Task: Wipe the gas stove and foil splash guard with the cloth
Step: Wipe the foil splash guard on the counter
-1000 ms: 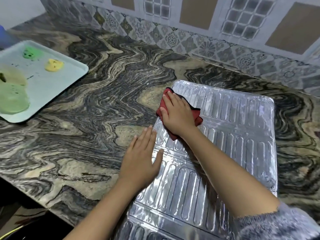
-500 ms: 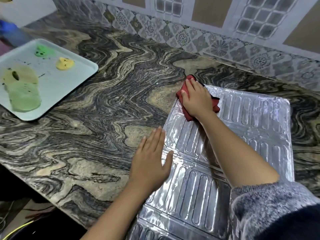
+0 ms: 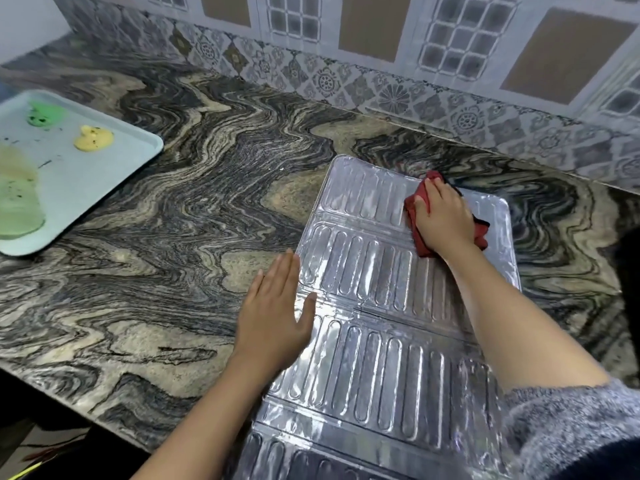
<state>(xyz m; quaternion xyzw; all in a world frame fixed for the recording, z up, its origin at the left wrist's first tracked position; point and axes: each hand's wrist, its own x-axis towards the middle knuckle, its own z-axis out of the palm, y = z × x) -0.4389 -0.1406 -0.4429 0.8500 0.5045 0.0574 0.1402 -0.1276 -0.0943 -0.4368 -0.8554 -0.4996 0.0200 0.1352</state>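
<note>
The ribbed silver foil splash guard (image 3: 374, 358) lies flat on the marbled stone counter, running from the near edge toward the wall. My right hand (image 3: 445, 220) presses a red cloth (image 3: 417, 216) onto the guard's far end, close to its far right corner. My left hand (image 3: 277, 317) lies flat with fingers together on the guard's left edge, thumb on the foil and fingers partly on the counter. No gas stove is in view.
A pale blue tray (image 3: 86, 188) with green and yellow smears sits at the left of the counter (image 3: 173, 237). A patterned tile wall (image 3: 381, 88) bounds the far side. The counter's front edge drops off at lower left.
My right hand has slid the red cloth from the guard's far left corner across to its far right. My left hand has stayed on the left edge.
</note>
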